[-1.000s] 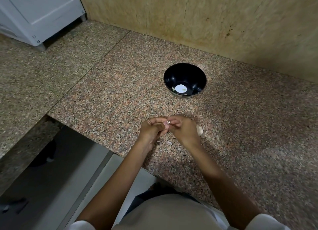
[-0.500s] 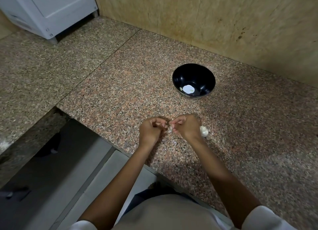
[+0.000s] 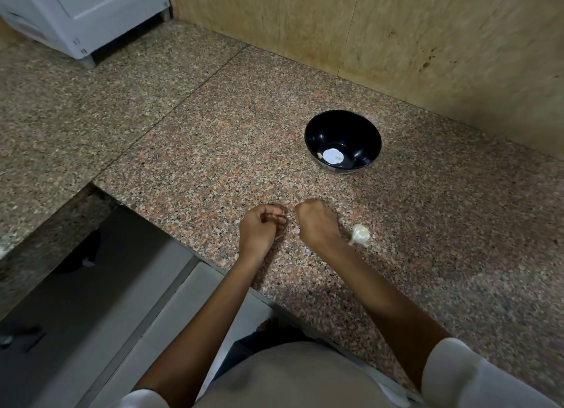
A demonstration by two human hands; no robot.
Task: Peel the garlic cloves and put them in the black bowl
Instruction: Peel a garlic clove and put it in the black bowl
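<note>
Speckled granite counter [image 3: 213, 151] under everything, with a tan stone wall [image 3: 396, 35] behind it. White appliance [image 3: 91, 7] in the far corner, well away from the left hand's side.

Both forearms reach in over the counter edge. Left hand [image 3: 261, 227] and right hand [image 3: 317, 224] sit close together, with a small gap between them and knuckles up. Both have their fingers curled tight into the palm. Cannot tell whether either one pinches a clove or skin, since the fingertips are tucked under.

Black bowl [image 3: 360, 132] stands beyond the right hand, a bit to its outer side, well apart from both hands. It has a white round patch [image 3: 331, 157] on its bottom and one small pale peeled clove [image 3: 319, 155] touching the patch's edge.

Garlic bulb [image 3: 360, 233], papery skin on, lies on the counter just beside the right wrist on the outer side. Touching or not is unclear.

Tiny skin flakes [image 3: 297, 231] lie on the counter between the hands and just nearer the body.
</note>
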